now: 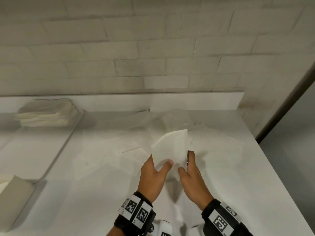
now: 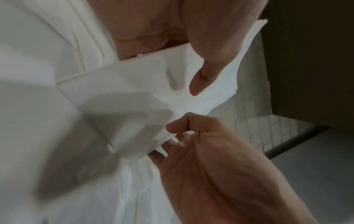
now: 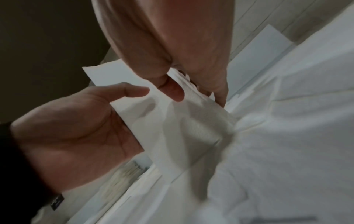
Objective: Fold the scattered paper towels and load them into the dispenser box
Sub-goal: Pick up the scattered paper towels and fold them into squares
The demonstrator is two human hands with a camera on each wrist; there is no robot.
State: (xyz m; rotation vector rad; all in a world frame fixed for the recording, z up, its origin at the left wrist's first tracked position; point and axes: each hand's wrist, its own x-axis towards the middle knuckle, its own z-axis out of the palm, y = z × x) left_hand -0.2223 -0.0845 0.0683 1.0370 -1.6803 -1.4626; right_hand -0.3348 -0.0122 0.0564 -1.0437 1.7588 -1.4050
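Observation:
Both hands hold one folded white paper towel [image 1: 170, 147] up above the table [image 1: 238, 167]. My left hand [image 1: 160, 167] grips its lower left part with the thumb on the near face. My right hand [image 1: 185, 167] pinches its right edge. From the left wrist, the left thumb [image 2: 205, 71] presses the towel [image 2: 134, 91] and the right hand [image 2: 191, 136] pinches its edge. From the right wrist, the right thumb [image 3: 172, 89] lies on the towel [image 3: 172, 121], with the left hand [image 3: 76, 128] beside it. Several loose towels [image 1: 122, 150] lie scattered on the table underneath.
A stack of folded towels [image 1: 46, 114] sits at the back of a white tray [image 1: 39, 155] on the left. A white box [image 1: 15, 196] stands at the lower left edge. A brick wall [image 1: 153, 48] backs the table, whose right edge [image 1: 276, 167] drops off.

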